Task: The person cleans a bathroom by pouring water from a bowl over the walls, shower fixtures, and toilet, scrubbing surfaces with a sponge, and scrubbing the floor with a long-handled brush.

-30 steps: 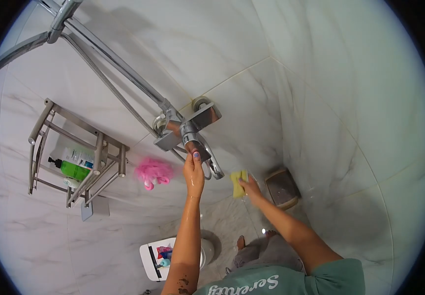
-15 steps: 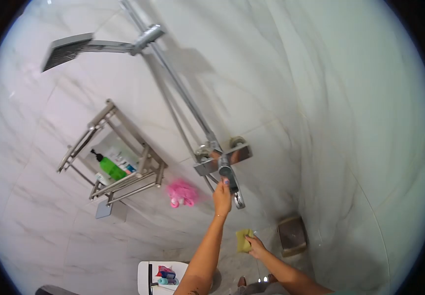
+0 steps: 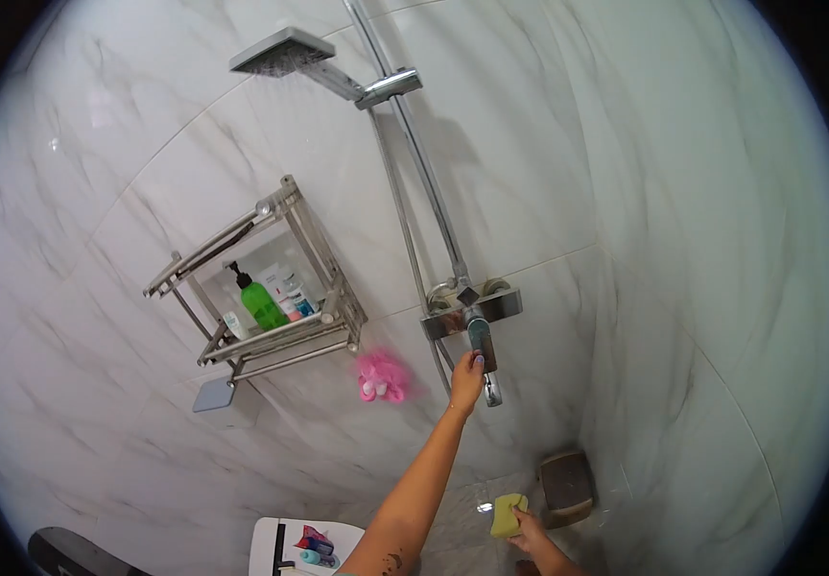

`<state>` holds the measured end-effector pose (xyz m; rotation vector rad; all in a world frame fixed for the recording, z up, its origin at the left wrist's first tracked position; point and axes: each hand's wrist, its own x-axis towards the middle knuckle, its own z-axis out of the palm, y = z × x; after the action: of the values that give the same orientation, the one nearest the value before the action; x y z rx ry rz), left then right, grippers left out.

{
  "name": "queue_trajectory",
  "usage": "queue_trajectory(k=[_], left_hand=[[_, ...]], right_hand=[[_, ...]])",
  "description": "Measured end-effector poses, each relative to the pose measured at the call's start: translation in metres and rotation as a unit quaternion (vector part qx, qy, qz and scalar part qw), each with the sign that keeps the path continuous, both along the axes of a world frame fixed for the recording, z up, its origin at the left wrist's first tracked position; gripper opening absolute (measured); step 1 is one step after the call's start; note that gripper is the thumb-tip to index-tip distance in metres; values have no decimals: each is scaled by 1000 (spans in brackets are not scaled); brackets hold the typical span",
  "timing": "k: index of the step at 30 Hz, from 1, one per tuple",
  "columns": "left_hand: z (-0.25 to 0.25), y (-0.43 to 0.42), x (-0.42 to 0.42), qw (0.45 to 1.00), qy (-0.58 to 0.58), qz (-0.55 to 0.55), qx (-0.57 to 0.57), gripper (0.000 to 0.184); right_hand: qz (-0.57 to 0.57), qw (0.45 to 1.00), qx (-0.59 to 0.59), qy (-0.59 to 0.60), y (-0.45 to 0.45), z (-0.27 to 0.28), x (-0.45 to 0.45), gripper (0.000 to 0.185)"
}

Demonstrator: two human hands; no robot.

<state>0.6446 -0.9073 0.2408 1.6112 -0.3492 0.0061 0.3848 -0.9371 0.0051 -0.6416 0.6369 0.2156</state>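
Note:
My left hand (image 3: 467,382) is closed on the lever of the chrome shower mixer (image 3: 505,305), with the thumb on top. A spout (image 3: 492,390) shows just below the lever. Lower right, my right hand (image 3: 530,531) pinches a yellow sponge (image 3: 509,516) over the floor. From the mixer a chrome riser pipe (image 3: 424,173) and a hose run up to a square shower head (image 3: 283,52).
A metal wall rack (image 3: 319,240) at left holds a green pump bottle (image 3: 261,304) and several toiletries. A pink mesh puff (image 3: 382,376) hangs beside it. Below are a white toilet (image 3: 263,549) with packets on its lid and a brown bin (image 3: 566,483).
The view has tilted upward, bringing the whole shower head into sight. My left hand stays on the mixer lever. My right hand, with the sponge, has moved lower and farther from the mixer.

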Motion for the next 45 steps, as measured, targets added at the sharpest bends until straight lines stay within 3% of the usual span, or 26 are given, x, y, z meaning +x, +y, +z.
queue_trajectory(k=[3,4,6,8,10,12,16,18,19,20,22,29,32,34,37,41,44,45], left_hand=[[-21,-3,25,995,-71,19,71,20],[-15,-5,16,996,-65,16,64,20],[8,-6,-6,970,-158,113,147,18],[6,-7,-9,968,-175,131,125,15],[-6,-5,4,958,-214,131,138,14],[-7,-2,12,968,-192,76,144,14],[-56,-2,43,965,-209,37,151,18],[-84,3,34,996,35,75,23,24],[-90,8,25,975,214,14,-63,30],[-85,6,11,975,217,14,-52,30],[-76,-1,-10,952,252,-94,-146,36],[-89,3,-23,973,189,-54,-119,27],[-82,6,-26,961,247,-18,-123,19],[-76,9,-25,906,381,-26,-184,15],[-75,10,-22,871,445,20,-208,14],[-78,13,-20,870,449,11,-206,12],[-70,15,-24,898,398,-43,-184,13],[-60,11,-29,939,332,4,-91,19]], right_hand=[[-8,1000,-12,11,12,4,-24,25],[0,1000,-15,-2,15,-2,-31,24],[4,1000,-21,-3,12,-1,-42,24],[23,998,-50,1,12,11,-58,24],[8,1000,-4,-13,10,-11,-73,26],[-27,999,-17,-8,-3,8,-67,26],[-44,999,-9,14,-25,5,-54,26],[-46,999,-10,19,-33,2,-47,26],[-29,999,-23,13,-38,7,-45,26],[-32,999,-12,16,-42,20,-42,26],[-12,997,-44,56,-49,40,-38,28],[22,998,-19,50,-58,-1,-30,26],[32,999,-20,35,-63,-9,-31,25],[18,1000,-4,18,-66,-22,-31,25],[28,999,-14,20,-69,-31,-29,23],[43,998,-21,34,-76,-21,-27,23],[9,1000,6,11,-84,-5,-12,25],[-27,999,-41,-16,-89,11,2,26]])
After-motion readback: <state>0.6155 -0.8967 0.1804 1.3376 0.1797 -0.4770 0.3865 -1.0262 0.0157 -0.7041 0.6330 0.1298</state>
